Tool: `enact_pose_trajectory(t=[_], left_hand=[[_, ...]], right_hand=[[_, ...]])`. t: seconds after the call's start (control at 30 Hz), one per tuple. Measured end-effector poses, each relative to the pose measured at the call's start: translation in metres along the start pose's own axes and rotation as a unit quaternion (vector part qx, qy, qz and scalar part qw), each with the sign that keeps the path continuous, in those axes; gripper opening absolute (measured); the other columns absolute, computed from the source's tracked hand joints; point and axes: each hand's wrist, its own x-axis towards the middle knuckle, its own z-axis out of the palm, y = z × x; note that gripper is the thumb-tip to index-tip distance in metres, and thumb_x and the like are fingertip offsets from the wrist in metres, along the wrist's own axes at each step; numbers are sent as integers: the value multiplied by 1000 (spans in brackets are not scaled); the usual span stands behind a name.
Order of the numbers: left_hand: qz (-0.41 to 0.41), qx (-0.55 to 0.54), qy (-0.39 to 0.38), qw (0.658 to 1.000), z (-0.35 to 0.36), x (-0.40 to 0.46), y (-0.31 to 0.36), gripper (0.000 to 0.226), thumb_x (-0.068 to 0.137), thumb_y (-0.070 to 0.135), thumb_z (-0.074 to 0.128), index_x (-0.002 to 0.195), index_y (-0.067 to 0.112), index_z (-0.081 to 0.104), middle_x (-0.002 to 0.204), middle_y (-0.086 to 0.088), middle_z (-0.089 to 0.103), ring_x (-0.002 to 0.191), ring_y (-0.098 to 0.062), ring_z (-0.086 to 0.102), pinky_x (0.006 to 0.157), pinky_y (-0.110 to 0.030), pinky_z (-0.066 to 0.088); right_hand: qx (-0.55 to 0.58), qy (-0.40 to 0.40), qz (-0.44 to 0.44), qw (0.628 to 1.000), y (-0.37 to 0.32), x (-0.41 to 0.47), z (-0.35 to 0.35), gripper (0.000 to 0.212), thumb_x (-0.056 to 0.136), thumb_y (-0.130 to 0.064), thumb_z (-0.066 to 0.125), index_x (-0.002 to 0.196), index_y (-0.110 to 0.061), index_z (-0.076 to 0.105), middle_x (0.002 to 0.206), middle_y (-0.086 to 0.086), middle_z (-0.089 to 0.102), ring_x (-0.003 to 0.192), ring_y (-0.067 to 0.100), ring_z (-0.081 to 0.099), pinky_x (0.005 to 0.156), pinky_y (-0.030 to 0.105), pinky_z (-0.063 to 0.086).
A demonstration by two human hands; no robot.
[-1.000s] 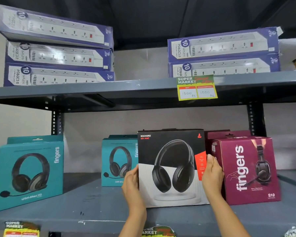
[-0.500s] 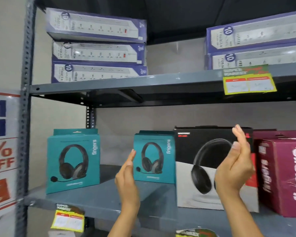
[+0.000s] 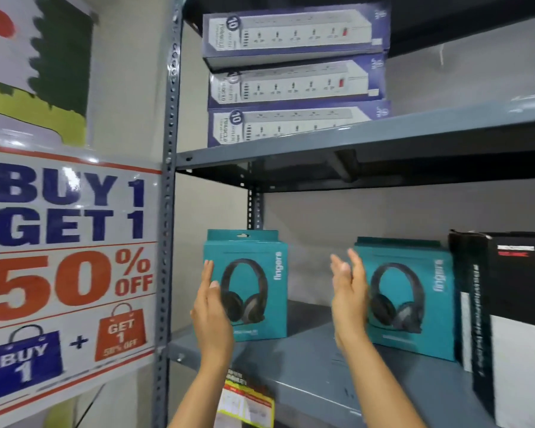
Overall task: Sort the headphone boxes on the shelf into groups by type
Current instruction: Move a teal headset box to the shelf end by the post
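Two teal headphone boxes stand upright on the grey shelf (image 3: 306,359). The left teal box (image 3: 260,282) is near the shelf's left end, and the right teal box (image 3: 414,298) stands beside a black and white headphone box (image 3: 507,304) at the right edge. My left hand (image 3: 210,307) is raised in front of the left teal box's left side, fingers apart, holding nothing. My right hand (image 3: 348,291) is open in the gap between the two teal boxes, close to the right one's left edge.
Three stacked purple power-strip boxes (image 3: 294,78) lie on the upper shelf (image 3: 383,134). A perforated grey upright post (image 3: 167,211) frames the left side. A "Buy 1 Get 1 50% off" poster (image 3: 65,257) hangs left of it. A yellow price tag (image 3: 247,403) hangs on the shelf's front lip.
Both hands let go of the black and white box, which stays on the shelf, and moved left toward the teal boxes. The view swung left, bringing the poster in.
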Motion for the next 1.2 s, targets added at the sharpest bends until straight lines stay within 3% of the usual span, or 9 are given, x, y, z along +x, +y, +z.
enact_pose_trajectory(t=[0.07,0.13,0.27,0.37,0.43,0.57,0.77,0.9,1.2], left_hand=[[-18,25,-5,1000,-16,17,-10,49,94,37,36,141,29,46,149,10,44,135,-12,41,110,-43,38],[-38,42,-17,998,-29,35,-19,43,101,29,35,144,25,42,149,6,41,134,-14,39,103,-30,38],[-88,39,-73,993,-41,62,-35,46,104,23,31,150,19,32,157,2,29,142,-16,28,97,-22,26],[-114,35,-135,984,-44,70,-50,50,101,37,33,147,17,38,148,2,42,126,-11,45,80,-13,42],[-110,41,-173,978,-47,70,-60,59,91,52,34,138,18,49,135,-8,60,113,-17,62,76,-24,52],[-127,9,-178,976,-51,68,-68,57,90,60,35,134,29,53,124,-4,67,108,-20,66,91,-46,53],[-173,-48,-145,973,-51,74,-54,57,87,61,40,115,18,64,99,-14,76,79,-29,75,69,-41,59],[-178,-52,-163,969,-47,75,-43,75,79,72,46,118,11,62,103,-20,73,89,-40,72,79,-49,57],[-175,-81,-172,966,-44,70,-40,74,79,69,47,119,8,61,103,-20,73,85,-38,72,66,-37,57]], right_hand=[[27,-26,106,994,29,0,23,37,103,-26,35,139,-26,37,130,0,60,126,19,52,109,36,35],[28,-50,187,981,47,2,41,37,102,-25,36,138,-21,41,137,7,55,127,25,49,106,37,34],[-19,-103,275,956,58,8,64,35,103,-30,35,121,-12,59,122,11,65,109,24,60,87,35,45],[-33,-147,284,947,57,9,68,33,103,-26,35,100,-8,63,102,13,71,87,20,64,75,32,49],[-38,-162,283,945,57,9,67,31,103,-22,35,94,-13,63,100,11,72,86,19,64,72,30,50],[-44,-200,265,942,56,9,62,23,102,-25,36,112,-19,55,112,8,68,101,20,62,79,33,50],[-3,-239,207,949,54,7,61,41,93,-58,39,120,-29,50,116,4,65,110,20,61,98,44,48],[38,-220,224,949,53,5,62,59,84,-70,40,125,-28,50,114,12,67,103,29,68,92,54,53],[51,-195,240,950,55,2,59,59,89,-66,36,123,-20,53,111,16,69,98,33,70,86,52,56]])
